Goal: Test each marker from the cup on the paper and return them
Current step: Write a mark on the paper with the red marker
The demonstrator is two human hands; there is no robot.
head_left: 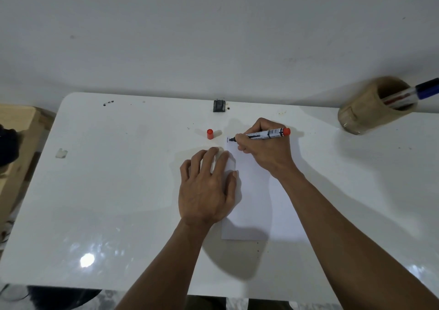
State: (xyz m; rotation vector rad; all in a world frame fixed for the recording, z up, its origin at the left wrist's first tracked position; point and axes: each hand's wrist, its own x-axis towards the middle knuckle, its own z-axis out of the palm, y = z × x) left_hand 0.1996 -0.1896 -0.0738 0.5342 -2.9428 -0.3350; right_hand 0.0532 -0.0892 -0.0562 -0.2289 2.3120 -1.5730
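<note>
On the counter (pixel 118 190), right hand (pixel 263 152) pinched uncapped red marker (pixel 263 134) marking paper (pixel 256 202); left hand (pixel 209 186) spread flat; cup (pixel 363 112) markers untested.

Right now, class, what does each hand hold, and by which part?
The right hand grips the uncapped red-ended white marker near its tip. The left hand holds nothing, pressing flat on the white paper.

Two bare forearms enter from the lower edge. No sleeve, glove, watch or ring is visible on either. The left hand (pixel 207 188) and right hand (pixel 266 152) each show short nails; veins and tendons stand out on their backs.
</note>
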